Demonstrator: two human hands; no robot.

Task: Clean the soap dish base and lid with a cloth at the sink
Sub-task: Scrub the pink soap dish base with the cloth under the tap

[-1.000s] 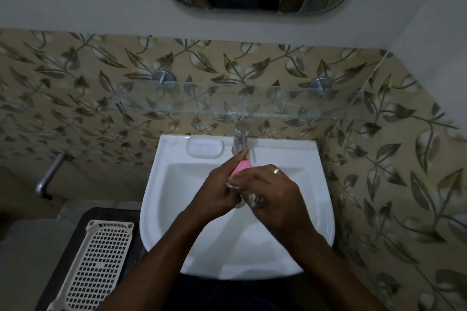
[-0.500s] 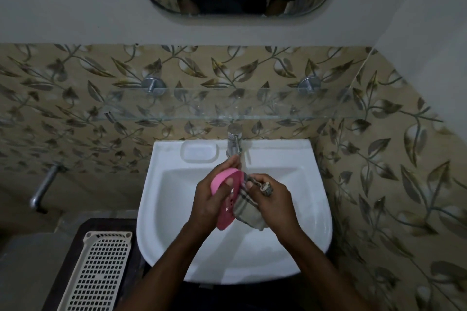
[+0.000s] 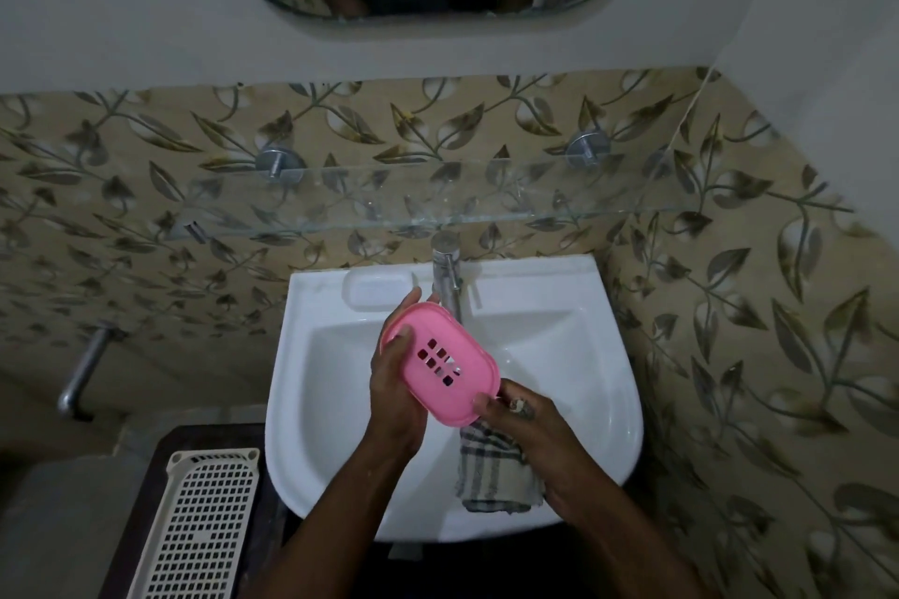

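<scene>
Over the white sink [image 3: 574, 336], the left hand [image 3: 396, 396] grips the pink soap dish base [image 3: 440, 362], perforated face toward the camera. The right hand [image 3: 530, 423] pinches its lower edge while clutching the checked cloth [image 3: 491, 472], which hangs below. A tap [image 3: 446, 270] stands just behind the dish.

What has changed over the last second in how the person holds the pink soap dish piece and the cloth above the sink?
The pink soap dish piece has turned from edge-on to face the camera, slots showing, in the left hand. The right hand has dropped to its lower edge, with the checked cloth now hanging below. The sink and white basket stayed put.
</scene>
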